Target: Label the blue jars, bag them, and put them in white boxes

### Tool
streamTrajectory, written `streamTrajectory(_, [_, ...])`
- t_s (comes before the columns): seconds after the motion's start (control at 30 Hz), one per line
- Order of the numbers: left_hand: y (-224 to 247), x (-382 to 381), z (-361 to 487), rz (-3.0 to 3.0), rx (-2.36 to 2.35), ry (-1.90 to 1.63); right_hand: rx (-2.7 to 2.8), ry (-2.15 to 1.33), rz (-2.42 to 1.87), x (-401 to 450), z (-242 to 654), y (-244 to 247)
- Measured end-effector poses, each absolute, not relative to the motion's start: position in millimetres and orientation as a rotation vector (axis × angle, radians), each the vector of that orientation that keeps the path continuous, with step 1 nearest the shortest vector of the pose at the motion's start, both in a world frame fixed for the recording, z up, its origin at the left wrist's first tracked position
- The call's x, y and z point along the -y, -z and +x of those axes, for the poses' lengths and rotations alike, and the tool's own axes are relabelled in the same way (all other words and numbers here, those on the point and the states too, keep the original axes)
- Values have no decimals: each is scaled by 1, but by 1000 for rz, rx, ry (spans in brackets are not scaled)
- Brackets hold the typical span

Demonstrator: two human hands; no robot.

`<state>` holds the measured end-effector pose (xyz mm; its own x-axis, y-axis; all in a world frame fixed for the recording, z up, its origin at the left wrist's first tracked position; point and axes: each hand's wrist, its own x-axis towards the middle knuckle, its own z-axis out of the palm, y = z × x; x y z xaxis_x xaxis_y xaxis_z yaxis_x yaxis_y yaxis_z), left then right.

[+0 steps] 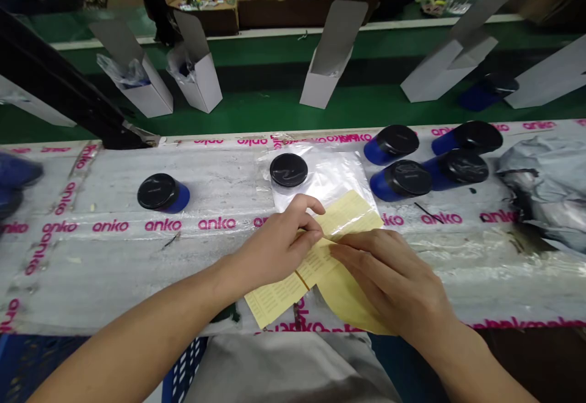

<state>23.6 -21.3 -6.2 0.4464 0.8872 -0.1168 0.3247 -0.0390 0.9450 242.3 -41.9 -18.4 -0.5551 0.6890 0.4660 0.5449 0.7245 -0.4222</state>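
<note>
My left hand (293, 241) is pinched, thumb against forefinger, at the edge of a yellow label sheet (274, 299) printed with small rows of text. My right hand (394, 275) grips the same yellow paper from the other side, and a plain yellow part curls below its fingers. Whether a single label is between my left fingertips is too small to tell. Another printed yellow sheet (352, 210) lies beyond my hands on clear plastic bags (336, 174). A black-lidded jar (288, 170) stands just past my left hand.
Several blue jars with black lids (400, 178) cluster at right; one blue jar (163, 193) stands at left. Open white boxes (320, 82) line the green conveyor (260, 101) behind the table. Cardboard boxes (302, 12) sit farther back. Grey plastic wrap (549, 171) lies far right.
</note>
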Motion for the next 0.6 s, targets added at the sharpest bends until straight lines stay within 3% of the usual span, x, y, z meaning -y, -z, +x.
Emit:
streamTrajectory(0.27, [5,20,16,1596,-963,-554,1943,-840,-1368,45,240,19])
streamTrajectory(0.6, [7,22,18,1642,-1116,-606,2121,-694,-1250,48,235,10])
